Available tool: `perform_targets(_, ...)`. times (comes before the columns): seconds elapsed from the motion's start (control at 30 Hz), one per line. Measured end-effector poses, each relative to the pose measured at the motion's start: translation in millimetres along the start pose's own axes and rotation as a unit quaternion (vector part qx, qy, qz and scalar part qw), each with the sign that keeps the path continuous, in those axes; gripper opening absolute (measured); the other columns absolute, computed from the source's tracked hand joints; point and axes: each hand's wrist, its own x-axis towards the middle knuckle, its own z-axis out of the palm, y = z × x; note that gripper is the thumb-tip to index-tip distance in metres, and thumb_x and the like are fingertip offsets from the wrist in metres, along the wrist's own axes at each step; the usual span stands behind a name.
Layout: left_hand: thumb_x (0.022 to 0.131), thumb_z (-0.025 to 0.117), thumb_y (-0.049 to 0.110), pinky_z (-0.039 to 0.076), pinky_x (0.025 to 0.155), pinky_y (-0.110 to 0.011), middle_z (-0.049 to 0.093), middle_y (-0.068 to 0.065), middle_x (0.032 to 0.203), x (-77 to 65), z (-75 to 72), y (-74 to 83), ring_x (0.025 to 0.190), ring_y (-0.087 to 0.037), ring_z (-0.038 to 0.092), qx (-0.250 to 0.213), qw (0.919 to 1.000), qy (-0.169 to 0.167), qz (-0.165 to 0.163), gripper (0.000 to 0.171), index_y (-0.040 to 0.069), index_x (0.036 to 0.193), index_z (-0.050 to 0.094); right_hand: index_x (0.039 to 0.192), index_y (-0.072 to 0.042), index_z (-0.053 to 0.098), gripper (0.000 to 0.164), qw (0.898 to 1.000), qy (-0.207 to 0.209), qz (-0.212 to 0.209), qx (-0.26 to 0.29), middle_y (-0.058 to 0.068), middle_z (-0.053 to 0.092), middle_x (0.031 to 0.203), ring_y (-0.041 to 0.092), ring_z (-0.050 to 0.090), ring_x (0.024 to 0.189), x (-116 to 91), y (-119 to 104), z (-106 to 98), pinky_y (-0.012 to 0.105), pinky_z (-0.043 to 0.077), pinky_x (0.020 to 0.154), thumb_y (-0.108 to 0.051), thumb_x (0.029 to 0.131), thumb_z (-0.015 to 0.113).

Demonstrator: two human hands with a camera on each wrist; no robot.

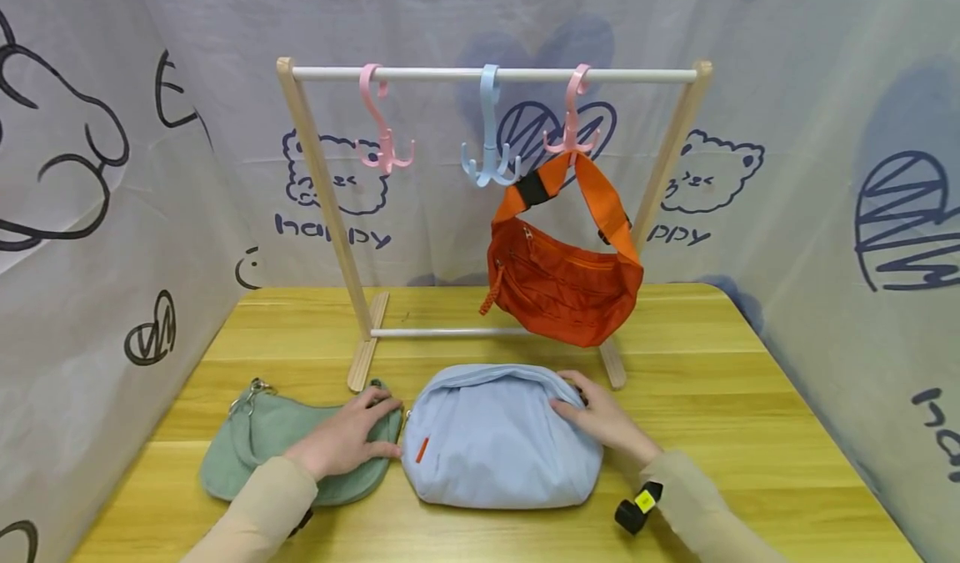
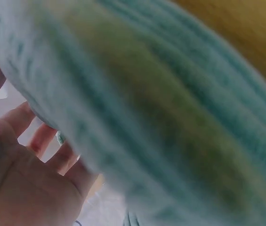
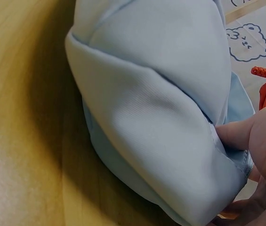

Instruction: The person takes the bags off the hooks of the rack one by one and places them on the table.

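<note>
A light-blue bag [image 1: 502, 438] with a small red tab lies on the table. My right hand [image 1: 600, 413] grips its upper right end; in the right wrist view the thumb [image 3: 236, 134] presses into the fabric, with the other fingers partly hidden behind. To its left is a flat green shoulder bag [image 1: 292, 434] with metal rings at its upper left. My left hand [image 1: 348, 438] rests on this bag's right end, fingers loosely extended and thumb close to the blue bag. Blurred green fabric [image 2: 123, 103] fills most of the left wrist view.
Behind the bags stands a wooden rack with a white rod [image 1: 435, 73]. Two pink hooks [image 1: 384, 150] and a light-blue hook [image 1: 489, 142] hang from it. An orange waist bag [image 1: 566, 279] hangs on the right pink hook, low over the wooden table [image 1: 720, 429].
</note>
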Motion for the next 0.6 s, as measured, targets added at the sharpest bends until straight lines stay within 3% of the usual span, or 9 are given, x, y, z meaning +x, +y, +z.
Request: perform_targets(0.6, 0.089, 0.068, 0.054, 0.045, 0.108, -0.058, 0.044, -0.016, 0.15, -6.1, 2.9, 1.8, 0.14, -0.041, 0.045, 0.021, 0.9996, 0.019, -0.007, 0.079, 0.008, 0.15, 0.048, 0.14, -0.01, 0.056, 0.045, 0.999, -0.021, -0.022, 0.009, 0.015, 0.062, 0.138, 0.035, 0.057, 0.127, 5.0, -0.4, -1.4, 0.048, 0.047, 0.103, -0.026, 0.099, 0.064)
